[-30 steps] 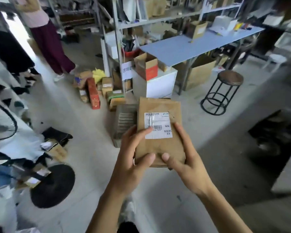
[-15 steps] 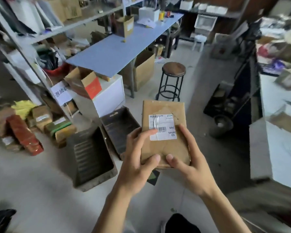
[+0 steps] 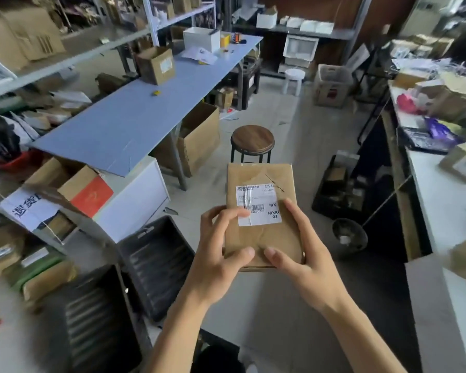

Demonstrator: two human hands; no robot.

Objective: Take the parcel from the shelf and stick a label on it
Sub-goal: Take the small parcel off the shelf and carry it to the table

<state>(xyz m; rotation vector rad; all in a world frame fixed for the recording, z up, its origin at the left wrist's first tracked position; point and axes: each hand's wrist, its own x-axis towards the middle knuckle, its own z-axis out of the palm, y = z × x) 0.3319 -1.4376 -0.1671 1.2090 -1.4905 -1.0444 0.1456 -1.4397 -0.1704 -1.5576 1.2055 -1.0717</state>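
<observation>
Label on, pressing it flat

I hold the parcel [image 3: 262,211] just in front of the stool [image 3: 252,140], long axis pointing away from me. My left hand [image 3: 221,254] and right hand [image 3: 304,262] both clasp its near end, left fingertips [image 3: 242,213] on the label [image 3: 258,205]. Next I should probably smooth the wrinkled left edge.

Looking like a parcel packing storeroom: metal shelving [image 3: 97,47] sagging with cardboard boxes [image 3: 22,36], long blue worktable [image 3: 135,117] running alongside, cartons and black plastic crates [image 3: 156,262] crowding the floor.
</observation>
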